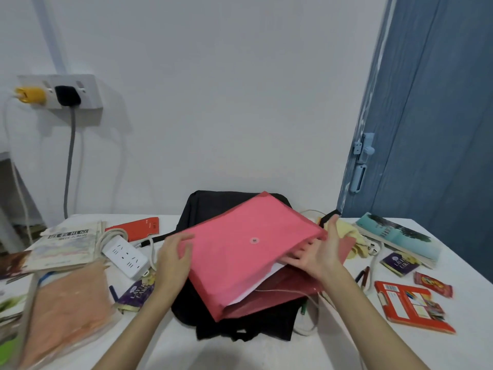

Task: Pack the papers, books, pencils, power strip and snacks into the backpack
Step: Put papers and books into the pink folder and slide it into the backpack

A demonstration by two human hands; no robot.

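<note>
A black backpack point(226, 206) lies in the middle of the white table point(186, 343). Over it I hold a pink snap-button document folder point(240, 252) with white papers showing at its open edge. My left hand point(173, 260) grips the folder's left edge. My right hand point(317, 255) holds its right side, fingers under the flap. A white power strip point(125, 256) with coiled cord lies to the left. Purple snack packs point(136, 291) point(398, 263) lie on both sides. A teal book point(397, 236) is at the right, and pens point(364, 276) lie near it.
A newspaper-like booklet point(66, 244), an orange plastic pouch point(66, 311) and a red card point(136, 228) sit on the left. A red box point(410, 305), a red snack wrapper point(433, 284) and a yellow cloth point(352, 236) lie right. A wall socket point(61, 94) and a blue door point(432, 129) stand behind.
</note>
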